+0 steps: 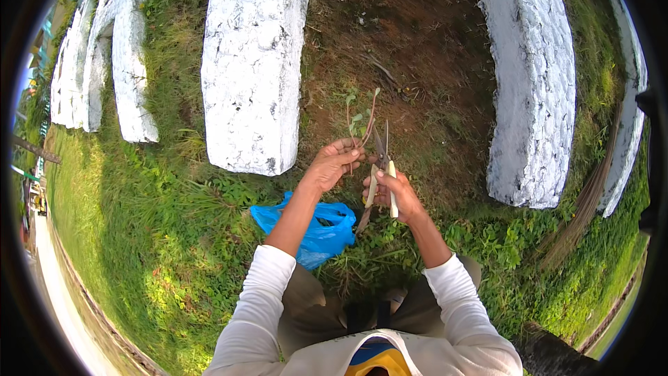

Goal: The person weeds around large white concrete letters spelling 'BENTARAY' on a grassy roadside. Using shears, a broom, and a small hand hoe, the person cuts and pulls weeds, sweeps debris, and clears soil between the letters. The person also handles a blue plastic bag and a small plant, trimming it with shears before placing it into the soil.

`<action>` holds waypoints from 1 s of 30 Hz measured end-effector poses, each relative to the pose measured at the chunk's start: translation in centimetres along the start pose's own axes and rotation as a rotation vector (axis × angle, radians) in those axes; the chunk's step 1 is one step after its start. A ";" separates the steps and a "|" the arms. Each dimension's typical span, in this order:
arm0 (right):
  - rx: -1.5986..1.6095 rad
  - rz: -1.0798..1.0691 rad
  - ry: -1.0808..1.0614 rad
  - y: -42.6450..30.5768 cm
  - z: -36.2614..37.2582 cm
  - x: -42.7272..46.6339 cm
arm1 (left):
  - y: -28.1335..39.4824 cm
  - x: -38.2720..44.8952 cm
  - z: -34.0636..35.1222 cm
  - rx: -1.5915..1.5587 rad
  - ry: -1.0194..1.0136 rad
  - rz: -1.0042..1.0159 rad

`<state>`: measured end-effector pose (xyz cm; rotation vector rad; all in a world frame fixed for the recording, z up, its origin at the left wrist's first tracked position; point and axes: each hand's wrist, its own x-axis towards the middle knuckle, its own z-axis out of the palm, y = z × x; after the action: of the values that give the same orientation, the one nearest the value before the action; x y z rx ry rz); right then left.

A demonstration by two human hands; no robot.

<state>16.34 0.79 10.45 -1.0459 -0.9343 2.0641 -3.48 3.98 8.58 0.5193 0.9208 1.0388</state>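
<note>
My left hand (pixel 334 163) pinches a few thin reddish plant stems (pixel 368 125) with small green leaves between thumb and fingers. Close beside it, my right hand (pixel 397 193) grips hedge shears (pixel 383 167) by their pale yellow handles. The blades point away from me, slightly parted, just right of the stems; whether they touch them I cannot tell. Below my hands, a blue plastic bag (pixel 326 230) lies on the grass, partly hidden by my left forearm. Something narrow and brown, perhaps a blade, shows under my right hand.
White-painted, rough masonry blocks stand on the left (pixel 253 68) and right (pixel 532 83), with bare brown soil (pixel 407 36) between them. A bundle of thin sticks, like a stick broom (pixel 587 209), leans at the right. Grass and low weeds (pixel 193 240) surround my legs.
</note>
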 end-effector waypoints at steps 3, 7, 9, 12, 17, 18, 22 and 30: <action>-0.047 -0.003 0.006 0.2 0.3 -0.1 | -0.2 0.2 -0.2 -0.081 0.014 0.045; -0.134 -0.050 0.007 0.4 0.5 -0.2 | -0.1 0.4 -0.3 0.019 0.034 0.144; -0.217 -0.060 0.000 0.5 0.7 -0.2 | -0.1 0.5 -0.4 0.074 0.042 0.188; -0.275 -0.062 0.012 0.6 1.1 -0.3 | -0.1 0.6 -0.5 0.112 0.061 0.194; -0.511 -0.027 0.080 0.1 1.3 -0.7 | -0.3 0.8 -0.4 0.210 0.088 0.293; -0.551 -0.022 0.100 0.0 1.3 -0.7 | -0.3 0.8 -0.4 0.220 0.092 0.309; -0.732 -0.008 0.142 -0.3 1.1 -0.7 | -0.2 0.8 -0.4 0.298 0.061 0.410; -0.725 0.036 0.125 -1.0 0.7 -0.9 | -0.1 0.6 -0.3 0.541 0.142 0.397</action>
<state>16.36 0.41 11.90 -1.5325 -1.6628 1.6749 -3.58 4.51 8.12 1.1243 1.2658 1.1896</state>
